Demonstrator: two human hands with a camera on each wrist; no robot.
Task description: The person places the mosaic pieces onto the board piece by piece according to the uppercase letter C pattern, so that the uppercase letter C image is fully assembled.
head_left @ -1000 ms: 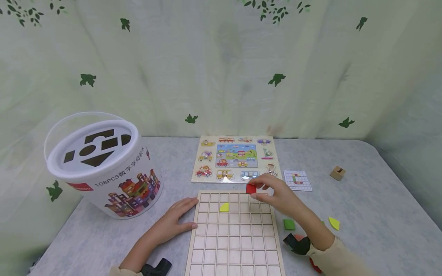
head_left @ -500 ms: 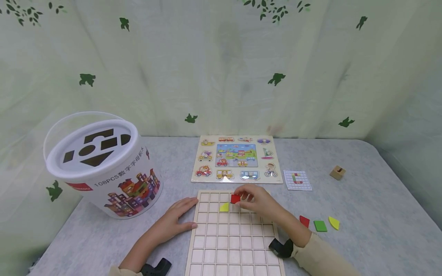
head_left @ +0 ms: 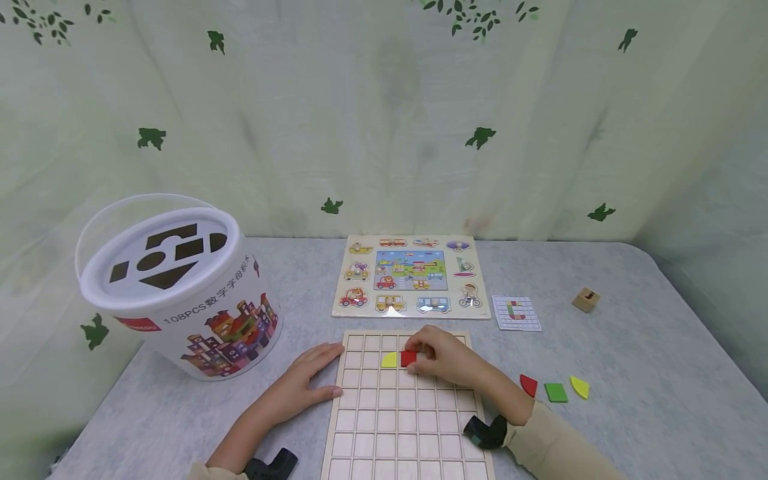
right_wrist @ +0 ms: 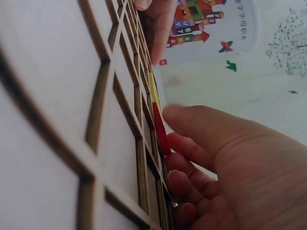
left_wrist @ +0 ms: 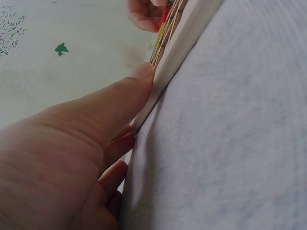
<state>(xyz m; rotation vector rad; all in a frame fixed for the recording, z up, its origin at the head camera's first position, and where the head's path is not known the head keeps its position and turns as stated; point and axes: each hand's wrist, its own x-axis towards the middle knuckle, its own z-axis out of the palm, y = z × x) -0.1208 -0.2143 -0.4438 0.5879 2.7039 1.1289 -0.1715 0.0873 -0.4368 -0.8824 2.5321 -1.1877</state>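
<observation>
A wooden grid board (head_left: 390, 423) lies on the table. In its second row sits a yellow quarter-round tile (head_left: 389, 360), and right beside it a red square tile (head_left: 408, 359). My right hand (head_left: 447, 357) pinches that red tile between thumb and fingers, at the cell next to the yellow one. In the right wrist view the red tile (right_wrist: 161, 128) lies low at the grid, the thumb right over it. My left hand (head_left: 303, 379) rests against the board's left edge with fingers extended; its thumb (left_wrist: 143, 72) touches the rim in the left wrist view.
Right of the board lie a red quarter-round tile (head_left: 529, 385), a green square tile (head_left: 556, 393) and another yellow quarter-round tile (head_left: 579, 387). Behind are a vehicle puzzle (head_left: 411, 310), a pattern card (head_left: 517, 314) and a small wooden block (head_left: 586, 300). A white bucket (head_left: 180, 300) stands at left.
My right hand has moved left and down over the board, bringing the red square tile from the top edge to the cell beside the yellow tile. The left hand stays put.
</observation>
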